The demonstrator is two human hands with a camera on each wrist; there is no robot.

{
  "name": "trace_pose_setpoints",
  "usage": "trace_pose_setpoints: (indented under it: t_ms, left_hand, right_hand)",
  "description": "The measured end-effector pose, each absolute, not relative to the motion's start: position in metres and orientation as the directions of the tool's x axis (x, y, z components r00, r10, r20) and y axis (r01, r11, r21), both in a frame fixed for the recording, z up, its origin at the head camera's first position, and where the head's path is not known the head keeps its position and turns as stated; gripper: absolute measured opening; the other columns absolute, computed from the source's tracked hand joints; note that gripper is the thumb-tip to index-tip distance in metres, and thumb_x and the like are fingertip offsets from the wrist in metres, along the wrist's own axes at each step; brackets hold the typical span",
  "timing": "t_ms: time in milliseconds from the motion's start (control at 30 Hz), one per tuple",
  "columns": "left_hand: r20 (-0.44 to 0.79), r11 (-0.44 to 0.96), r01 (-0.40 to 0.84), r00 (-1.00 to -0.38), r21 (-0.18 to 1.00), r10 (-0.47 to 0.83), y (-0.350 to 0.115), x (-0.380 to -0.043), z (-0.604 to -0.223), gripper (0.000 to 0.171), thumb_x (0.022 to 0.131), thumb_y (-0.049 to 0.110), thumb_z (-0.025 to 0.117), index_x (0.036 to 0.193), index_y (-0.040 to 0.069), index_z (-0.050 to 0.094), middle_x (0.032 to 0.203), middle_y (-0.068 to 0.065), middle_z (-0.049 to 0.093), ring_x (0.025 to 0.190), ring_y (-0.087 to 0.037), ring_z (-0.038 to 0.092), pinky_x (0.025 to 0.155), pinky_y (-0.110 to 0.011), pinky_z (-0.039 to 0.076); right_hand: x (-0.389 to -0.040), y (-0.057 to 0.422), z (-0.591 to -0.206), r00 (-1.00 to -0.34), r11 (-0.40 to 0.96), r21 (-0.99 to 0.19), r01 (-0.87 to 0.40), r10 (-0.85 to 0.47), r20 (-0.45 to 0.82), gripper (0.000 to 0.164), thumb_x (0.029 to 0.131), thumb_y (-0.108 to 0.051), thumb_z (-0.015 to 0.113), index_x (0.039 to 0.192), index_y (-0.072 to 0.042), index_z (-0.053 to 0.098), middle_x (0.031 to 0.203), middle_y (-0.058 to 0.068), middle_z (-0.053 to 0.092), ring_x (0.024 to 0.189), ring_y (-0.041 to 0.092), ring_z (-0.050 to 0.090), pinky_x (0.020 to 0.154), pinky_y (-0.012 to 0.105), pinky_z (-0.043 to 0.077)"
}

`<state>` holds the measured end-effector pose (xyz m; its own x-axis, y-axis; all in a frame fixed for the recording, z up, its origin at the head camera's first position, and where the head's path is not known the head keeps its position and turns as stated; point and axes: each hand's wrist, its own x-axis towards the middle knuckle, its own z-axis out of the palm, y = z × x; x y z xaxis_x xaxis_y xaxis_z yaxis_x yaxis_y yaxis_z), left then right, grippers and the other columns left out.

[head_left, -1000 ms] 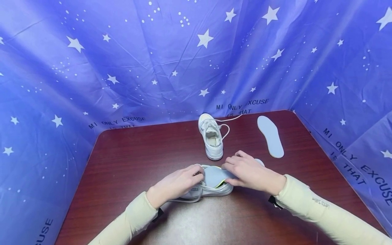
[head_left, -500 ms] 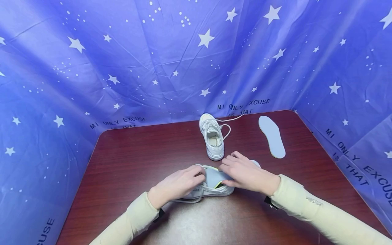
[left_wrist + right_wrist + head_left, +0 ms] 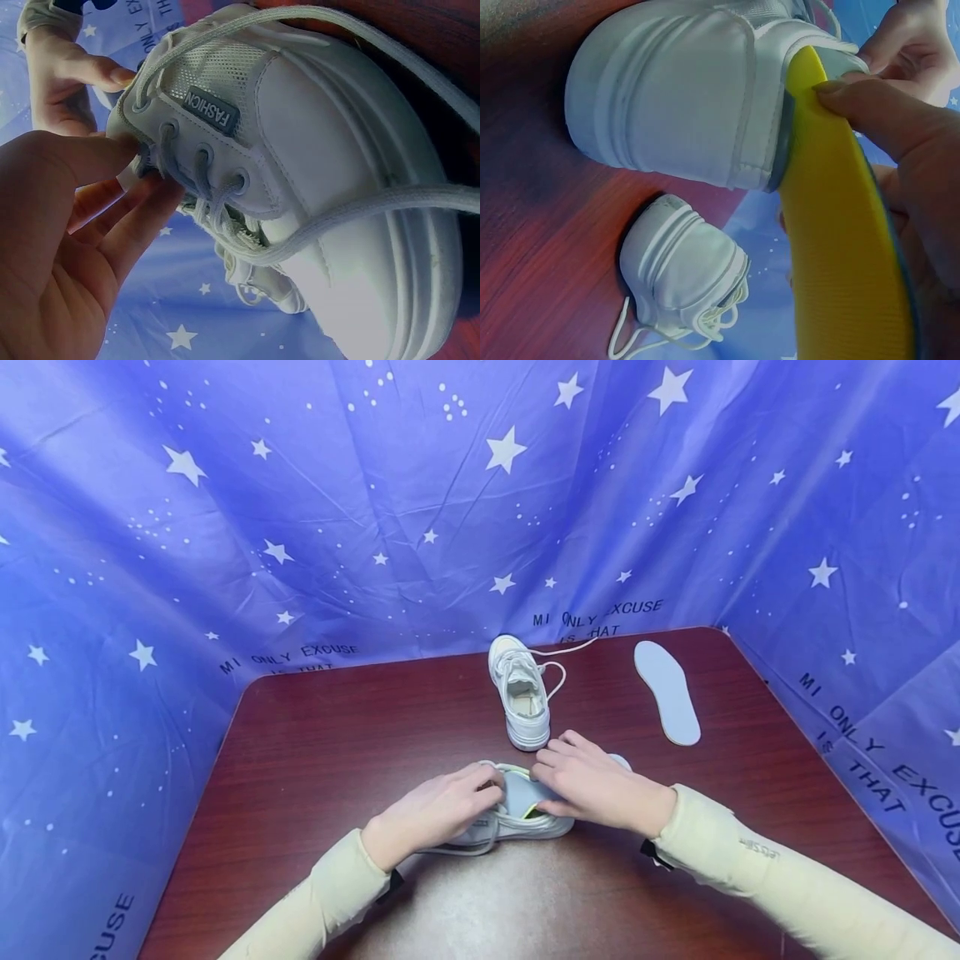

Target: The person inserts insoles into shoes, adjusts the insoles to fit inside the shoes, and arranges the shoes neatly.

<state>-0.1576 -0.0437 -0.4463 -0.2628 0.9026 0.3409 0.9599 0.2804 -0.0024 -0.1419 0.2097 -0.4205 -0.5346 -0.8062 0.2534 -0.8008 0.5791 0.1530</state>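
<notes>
A white lace-up sneaker (image 3: 517, 832) lies across the table in front of me, toe to the left. My left hand (image 3: 433, 814) pinches its tongue (image 3: 154, 161) between thumb and fingers, above the loose laces. In my right hand (image 3: 603, 787) is an insole (image 3: 522, 795), grey-blue on top and yellow underneath (image 3: 840, 225). The insole's front part is inside the shoe opening. Its other end sticks out past the heel, behind the right hand. The right thumb presses on its edge near the collar. How far the insole's tip reaches inside is hidden.
The second white sneaker (image 3: 528, 724) stands just behind, its laces trailing to the right. A flat pale insole (image 3: 667, 693) lies at the right rear of the brown table (image 3: 330, 735). Blue star-printed cloth (image 3: 420, 493) hangs around the table's sides and back.
My right hand has moved slightly left with the insole, which slides further into the shoe; less of it sticks out past the heel. The left hand stays in place on the tongue.
</notes>
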Motion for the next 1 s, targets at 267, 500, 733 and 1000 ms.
trace_pose_setpoints:
  t_ms: [267,500,733,1000]
  left_hand:
    - [0.341,0.293,0.956,-0.273,-0.007,0.9,-0.044,-0.158,-0.446,0.011,0.087,0.004,0.061,0.093,0.013,0.061,0.108,0.001,0.057,0.1,-0.01,0.054,0.077,-0.023,0.054]
    - [0.331,0.29,0.957,-0.274,0.001,0.903,-0.043,-0.156,-0.446,0.011,0.087,0.005,0.061,0.095,0.012,0.061,0.11,0.001,0.057,0.101,-0.011,0.054,0.076,-0.024,0.055]
    - [0.344,0.281,0.96,-0.265,0.001,0.901,-0.043,-0.155,-0.445,0.01,0.087,0.004,0.06,0.093,0.012,0.062,0.109,0.0,0.057,0.1,-0.012,0.054,0.075,-0.023,0.054]
    - [0.36,0.281,0.96,-0.262,0.001,0.895,-0.043,-0.155,-0.445,0.011,0.086,0.003,0.06,0.093,0.011,0.062,0.108,0.0,0.058,0.1,-0.012,0.055,0.075,-0.023,0.054]
  right_hand:
    - [-0.143,0.203,-0.413,-0.578,0.599,0.186,-0.779,-0.801,0.159,0.039,0.07,-0.045,0.076,0.082,-0.012,0.061,0.071,-0.003,0.055,0.068,0.019,0.054,0.066,0.033,0.04]
    - [-0.141,0.2,-0.401,-0.635,0.629,0.153,-0.762,-0.773,0.014,0.051,0.067,-0.053,0.077,0.09,-0.009,0.066,0.075,-0.001,0.059,0.07,0.019,0.059,0.063,0.034,0.043]
    - [-0.14,0.207,-0.38,-0.662,0.641,0.171,-0.748,-0.74,-0.122,0.054,0.064,-0.052,0.078,0.094,-0.009,0.068,0.081,0.002,0.064,0.075,0.021,0.062,0.064,0.037,0.048]
    - [-0.139,0.205,-0.372,-0.652,0.608,0.242,-0.756,-0.733,-0.194,0.052,0.056,-0.05,0.083,0.087,-0.01,0.067,0.077,0.001,0.064,0.072,0.02,0.062,0.06,0.035,0.049]
